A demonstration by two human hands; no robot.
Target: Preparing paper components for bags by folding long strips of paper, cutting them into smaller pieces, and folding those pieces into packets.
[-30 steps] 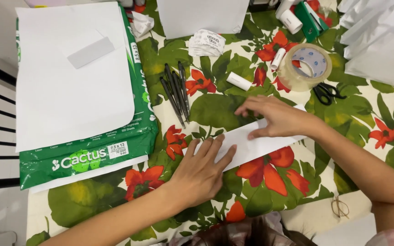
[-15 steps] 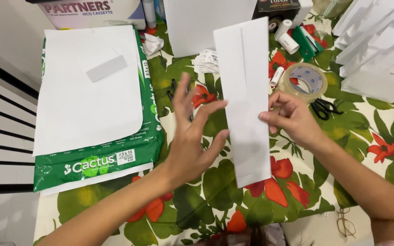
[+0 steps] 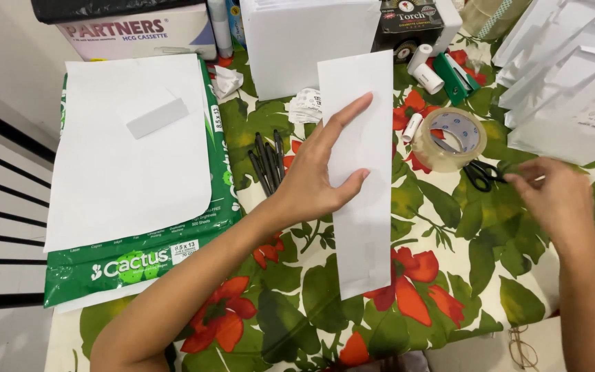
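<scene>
Folded paper under your left hand, scissors at your right

Left of the long white folded paper strip (image 3: 361, 207) lies the green paper ream (image 3: 139, 262). Your left hand (image 3: 315, 179) rests flat, fingers spread, pinning the strip; it looks light and floppy, so take it by a long edge. Right of the strip, your right hand (image 3: 552, 200) hovers half-curled, holding nothing, beside the black-handled scissors (image 3: 483, 176).

Folded sheet (image 3: 361, 179): centre of table (image 3: 449, 303), under left hand (image 3: 315, 176).
Pens (image 3: 268, 162): just left of that hand.
Paper ream (image 3: 136, 172): far left.
Tape roll (image 3: 449, 141): right of sheet.
Scissors (image 3: 483, 176): betw. tape roll & right hand (image 3: 552, 200).
</scene>
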